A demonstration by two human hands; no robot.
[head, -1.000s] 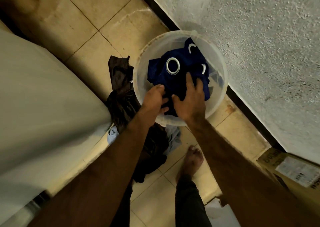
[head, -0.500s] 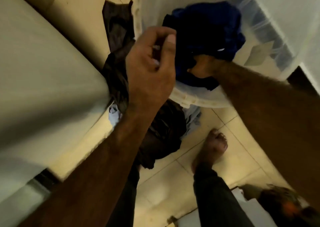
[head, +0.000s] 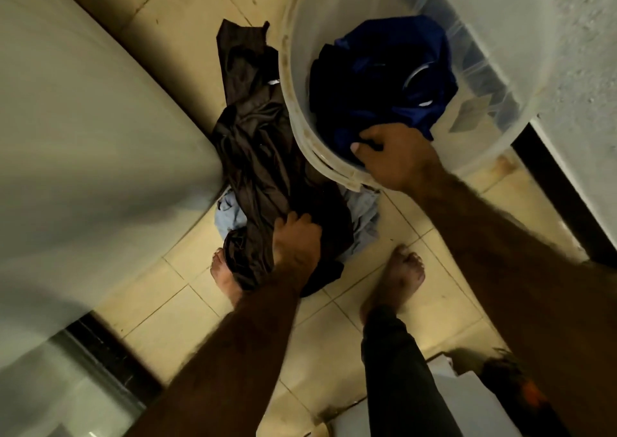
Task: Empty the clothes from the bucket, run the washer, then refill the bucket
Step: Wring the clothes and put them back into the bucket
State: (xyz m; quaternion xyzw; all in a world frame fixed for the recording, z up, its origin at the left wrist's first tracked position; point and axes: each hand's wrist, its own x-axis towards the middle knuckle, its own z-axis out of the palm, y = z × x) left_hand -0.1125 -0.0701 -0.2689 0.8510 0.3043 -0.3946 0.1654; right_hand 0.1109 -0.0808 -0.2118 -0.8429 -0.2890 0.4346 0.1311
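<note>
I count one bucket (head: 293, 79), two hands and two bare feet. I can tell three cloths apart.

My right hand (head: 390, 156) lies over the near rim of the see-through bucket. Its fingers are curled tight into a dark blue cloth (head: 384, 79), with the thumb tucked in on the left. The blue cloth is the only thing I see in the bucket. It bunches up from the grip and goes on past it toward the far wall. Part of one shiny ring (head: 415, 75) shows on the cloth, beyond the grip and a bit to the right. I cannot tell if the hand also holds the rim under it.

My left hand (head: 293, 239) is lower down, nearer to me than the right-hand grip and to its left. Its fingers are bent down into a brown cloth (head: 253, 156) and hold a fold of it. The brown cloth lies on the tiled floor (head: 160, 306). It runs away from this grip along the outside of the bucket's left wall and touches it. A pale blue cloth (head: 230, 214) lies under the brown one and peeks out just left of the grip and again on its right.

The washer (head: 83, 136) is the big white thing well to the left of the left hand. The brown cloth touches its corner.

One foot (head: 222, 276) is just beside the left hand, half under the brown cloth. The other foot (head: 397, 279) is on the tiles, nearer to me than the right hand.
</note>
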